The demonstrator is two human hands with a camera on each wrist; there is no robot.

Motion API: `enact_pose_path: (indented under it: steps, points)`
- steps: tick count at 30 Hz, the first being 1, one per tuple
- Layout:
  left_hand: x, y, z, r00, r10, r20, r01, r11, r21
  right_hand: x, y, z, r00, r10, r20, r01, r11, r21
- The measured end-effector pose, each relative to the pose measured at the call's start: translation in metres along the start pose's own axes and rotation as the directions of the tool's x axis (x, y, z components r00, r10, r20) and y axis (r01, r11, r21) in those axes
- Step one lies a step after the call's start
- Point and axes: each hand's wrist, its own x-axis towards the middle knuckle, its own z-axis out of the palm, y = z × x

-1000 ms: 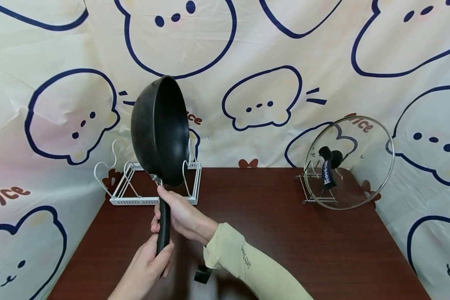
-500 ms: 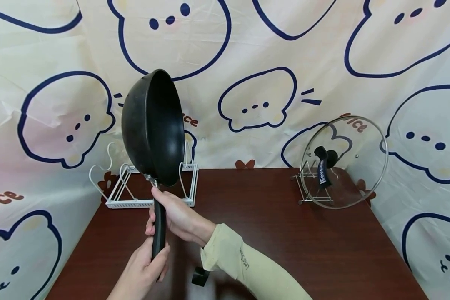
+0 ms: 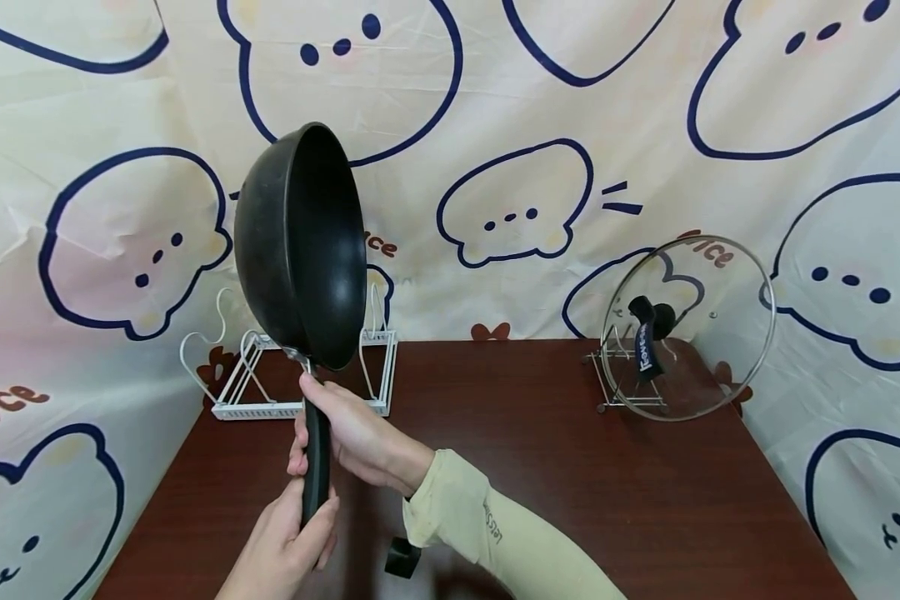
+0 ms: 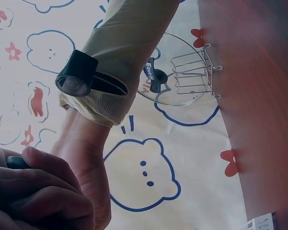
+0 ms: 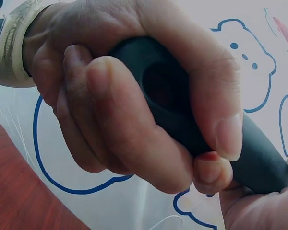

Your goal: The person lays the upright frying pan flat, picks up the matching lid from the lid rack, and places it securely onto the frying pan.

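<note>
A black wok (image 3: 296, 242) is held up on its side in the head view, its hollow turned rightward. My right hand (image 3: 363, 437) grips its black handle (image 3: 317, 458) close below the metal joint, thumb pointing up along it. Lower down, my left hand (image 3: 288, 525) is wrapped around the handle's end. From the right wrist, the left hand's curled fingers (image 5: 129, 129) circle the handle end, which has a hanging hole; the right hand shows only at the lower right edge. In the left wrist view the left hand mostly covers the handle.
Behind the wok stands a white rack (image 3: 228, 410) with curved wire dividers. At the back right, a glass lid (image 3: 648, 337) with a black knob leans upright on a small wire rack (image 3: 611, 387). A black wrist camera (image 4: 77, 72) sticks out from the right sleeve. The brown table (image 3: 510, 433) meets a printed cloth wall.
The wok has risen a little and shifted slightly left relative to the white rack, looking somewhat larger. Both hands keep their grip on the handle. The head view has shifted slightly.
</note>
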Motion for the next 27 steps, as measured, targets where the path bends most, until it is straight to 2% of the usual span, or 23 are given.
enact_pose_path:
  steps: [8, 17, 23, 25, 27]
  points:
    - [-0.004, 0.002, 0.0, 0.999, 0.045, -0.009, -0.045, 0.999, 0.017, -0.004, -0.006, 0.005, 1.0, -0.011, -0.008, 0.011, 1.0, 0.002]
    - [-0.004, 0.006, 0.004, 0.99, 0.13, -0.06, -0.125, 0.989, 0.084, -0.007, -0.008, 0.002, 0.999, -0.045, -0.019, 0.045, 0.999, 0.008]
    - [-0.002, 0.004, 0.006, 0.981, 0.185, -0.051, -0.18, 0.98, 0.087, -0.009, -0.006, -0.003, 0.998, -0.064, -0.013, 0.064, 0.998, 0.004]
    - [-0.002, 0.004, 0.006, 0.982, 0.186, -0.04, -0.182, 0.98, 0.082, -0.011, -0.006, -0.005, 0.997, -0.072, -0.011, 0.072, 0.997, 0.002]
    - [-0.002, 0.003, 0.007, 0.974, 0.223, -0.034, -0.22, 0.972, 0.084, -0.012, -0.006, -0.008, 0.996, -0.083, -0.015, 0.083, 0.997, 0.001]
